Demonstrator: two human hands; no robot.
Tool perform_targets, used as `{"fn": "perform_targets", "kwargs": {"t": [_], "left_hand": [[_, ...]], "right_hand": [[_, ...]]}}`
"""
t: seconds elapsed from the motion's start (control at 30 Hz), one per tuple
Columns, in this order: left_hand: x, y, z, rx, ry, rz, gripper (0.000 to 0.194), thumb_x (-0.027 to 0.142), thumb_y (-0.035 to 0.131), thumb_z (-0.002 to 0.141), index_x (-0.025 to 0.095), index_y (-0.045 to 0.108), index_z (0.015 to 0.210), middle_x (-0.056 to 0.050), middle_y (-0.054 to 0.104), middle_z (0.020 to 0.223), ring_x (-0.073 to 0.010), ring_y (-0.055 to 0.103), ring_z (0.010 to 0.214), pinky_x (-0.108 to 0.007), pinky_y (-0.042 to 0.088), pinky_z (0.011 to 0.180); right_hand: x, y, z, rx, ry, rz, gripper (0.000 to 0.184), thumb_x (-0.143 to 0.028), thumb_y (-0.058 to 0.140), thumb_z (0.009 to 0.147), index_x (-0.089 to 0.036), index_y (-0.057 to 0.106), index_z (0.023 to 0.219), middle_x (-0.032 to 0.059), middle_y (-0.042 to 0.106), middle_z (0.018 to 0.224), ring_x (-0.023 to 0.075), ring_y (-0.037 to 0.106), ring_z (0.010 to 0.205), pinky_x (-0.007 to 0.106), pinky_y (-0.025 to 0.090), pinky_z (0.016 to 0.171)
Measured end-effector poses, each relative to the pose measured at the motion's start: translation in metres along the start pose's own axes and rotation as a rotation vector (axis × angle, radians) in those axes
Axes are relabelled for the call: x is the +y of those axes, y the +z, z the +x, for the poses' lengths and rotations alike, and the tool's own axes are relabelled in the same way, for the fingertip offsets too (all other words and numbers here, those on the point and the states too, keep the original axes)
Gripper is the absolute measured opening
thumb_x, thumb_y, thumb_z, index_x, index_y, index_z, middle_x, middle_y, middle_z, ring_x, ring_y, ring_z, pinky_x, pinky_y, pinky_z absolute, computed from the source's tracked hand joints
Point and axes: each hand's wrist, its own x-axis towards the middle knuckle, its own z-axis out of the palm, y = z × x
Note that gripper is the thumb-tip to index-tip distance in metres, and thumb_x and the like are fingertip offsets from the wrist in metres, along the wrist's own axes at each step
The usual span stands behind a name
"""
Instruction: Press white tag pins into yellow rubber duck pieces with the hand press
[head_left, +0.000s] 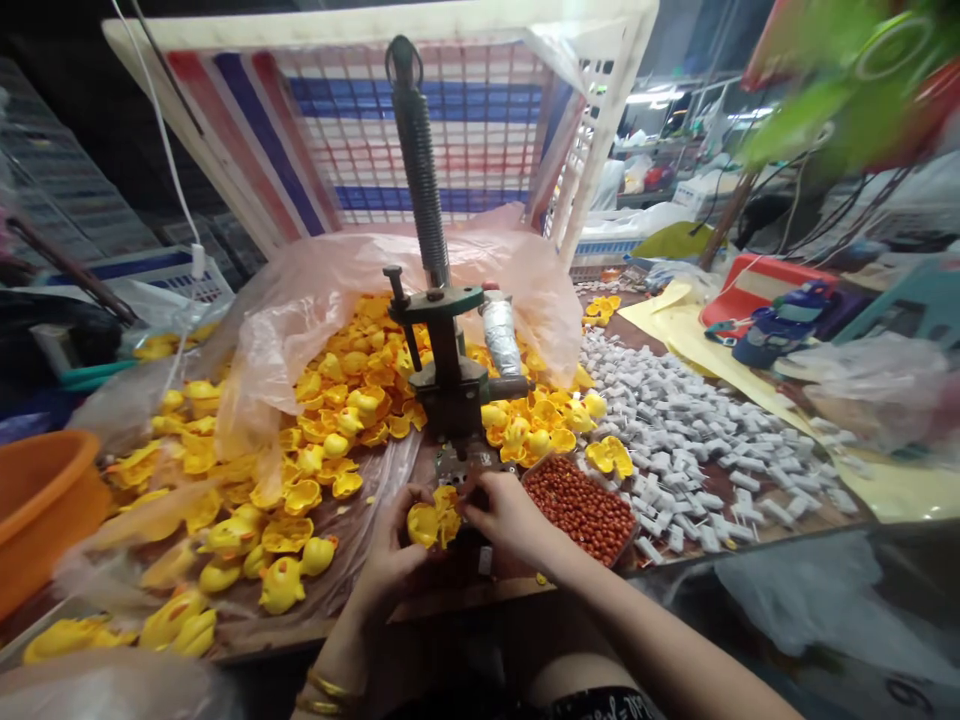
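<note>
Between my hands, just in front of a hand press (448,390), is a yellow plastic duck shell (424,524) with its hollow side up. My left hand (386,545) grips the shell from the left, thumb and fingers closed around its edge. My right hand (504,512) is at the shell's right edge, its thumb and fingers pinched together. Whatever sits in that pinch is too small or too hidden to make out. Right of my right hand stands a clear tray of small red-brown beads (577,508).
Yellow duck halves (360,390) are heaped behind and left of the press, partly under pink plastic film (262,330). Small grey-white parts (690,440) spread to the right. An orange basin (45,500) stands far left, a white crate (420,20) behind, a blue bottle (780,325) at right.
</note>
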Motion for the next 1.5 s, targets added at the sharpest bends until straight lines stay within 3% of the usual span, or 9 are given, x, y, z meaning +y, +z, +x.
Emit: {"fn": "perform_targets", "kwargs": {"t": [0.17, 0.4, 0.7, 0.87, 1.03, 1.13, 1.27, 1.4, 1.5], "left_hand": [[0.010, -0.001, 0.000, -0.078, -0.086, -0.090, 0.041, 0.009, 0.058, 0.046, 0.020, 0.051, 0.084, 0.005, 0.055, 0.071, -0.0112, 0.050, 0.063, -0.019, 0.038, 0.055], [0.008, 0.008, -0.003, 0.048, -0.053, -0.071, 0.044, 0.008, 0.053, 0.045, 0.021, 0.053, 0.087, 0.004, 0.058, 0.072, -0.0135, 0.054, 0.065, -0.021, 0.042, 0.057], [0.025, -0.009, -0.004, -0.109, -0.215, -0.163, 0.053, 0.009, 0.051, 0.042, 0.020, 0.062, 0.092, -0.003, 0.065, 0.081, -0.0211, 0.060, 0.072, -0.026, 0.047, 0.058], [0.008, 0.015, -0.009, 0.271, 0.151, 0.051, 0.064, 0.021, 0.071, 0.058, 0.028, 0.055, 0.120, -0.006, 0.054, 0.122, -0.0229, 0.059, 0.100, -0.036, 0.051, 0.087], [-0.014, 0.031, -0.013, 0.250, 0.261, 0.341, 0.029, 0.032, 0.072, 0.071, 0.025, 0.072, 0.099, -0.008, 0.059, 0.112, -0.0254, 0.058, 0.109, -0.037, 0.048, 0.096], [-0.016, 0.023, -0.009, 0.360, 0.207, 0.228, 0.032, 0.039, 0.074, 0.069, 0.023, 0.073, 0.096, -0.007, 0.063, 0.111, -0.0246, 0.061, 0.105, -0.033, 0.052, 0.089], [-0.016, 0.015, -0.001, 0.455, -0.024, -0.132, 0.048, 0.041, 0.083, 0.058, 0.019, 0.071, 0.099, -0.006, 0.071, 0.103, -0.0208, 0.069, 0.085, -0.030, 0.057, 0.075], [-0.014, 0.020, 0.004, 0.450, -0.152, -0.321, 0.051, 0.032, 0.088, 0.050, 0.015, 0.071, 0.095, -0.005, 0.075, 0.086, -0.0168, 0.070, 0.072, -0.023, 0.057, 0.065], [-0.010, 0.026, 0.007, 0.454, -0.166, -0.407, 0.044, 0.032, 0.089, 0.048, 0.013, 0.073, 0.085, -0.005, 0.075, 0.086, -0.0150, 0.070, 0.076, -0.020, 0.056, 0.069]], "right_hand": [[-0.003, -0.005, -0.003, -0.004, 0.003, -0.024, 0.006, -0.011, 0.062, 0.073, -0.016, 0.064, 0.076, 0.0035, 0.068, 0.076, 0.0155, 0.062, 0.072, 0.023, 0.044, 0.066], [-0.021, 0.002, -0.012, 0.007, 0.050, -0.233, 0.004, -0.013, 0.057, 0.079, -0.016, 0.059, 0.078, 0.0052, 0.064, 0.073, 0.0148, 0.057, 0.065, 0.023, 0.037, 0.059], [-0.004, 0.009, -0.006, -0.151, 0.211, 0.482, 0.048, -0.012, 0.076, 0.059, -0.018, 0.061, 0.104, 0.0001, 0.066, 0.088, 0.0132, 0.061, 0.072, 0.021, 0.047, 0.061], [0.000, 0.016, -0.006, -0.005, 0.297, 0.724, 0.033, -0.034, 0.075, 0.063, -0.019, 0.051, 0.079, -0.0051, 0.059, 0.068, 0.0088, 0.051, 0.044, 0.022, 0.042, 0.043], [0.003, -0.005, -0.012, 0.026, 0.166, 0.466, 0.024, -0.034, 0.072, 0.070, -0.018, 0.056, 0.075, -0.0026, 0.062, 0.068, 0.0117, 0.056, 0.054, 0.022, 0.044, 0.051], [0.018, -0.038, -0.016, 0.114, 0.092, -0.040, 0.007, -0.019, 0.059, 0.081, -0.016, 0.064, 0.078, 0.0042, 0.067, 0.079, 0.0169, 0.062, 0.074, 0.026, 0.046, 0.068], [0.050, -0.067, -0.017, 0.091, 0.185, -0.590, 0.023, -0.006, 0.048, 0.081, -0.016, 0.069, 0.085, 0.0114, 0.068, 0.095, 0.0214, 0.064, 0.088, 0.029, 0.043, 0.077], [0.058, -0.068, -0.018, 0.056, 0.221, -0.652, 0.021, -0.009, 0.047, 0.083, -0.014, 0.066, 0.079, 0.0130, 0.069, 0.089, 0.0225, 0.064, 0.086, 0.030, 0.043, 0.076], [0.042, -0.061, -0.018, 0.145, 0.150, -0.373, 0.015, -0.009, 0.051, 0.079, -0.016, 0.064, 0.077, 0.0075, 0.070, 0.081, 0.0193, 0.064, 0.078, 0.027, 0.045, 0.073]]}}
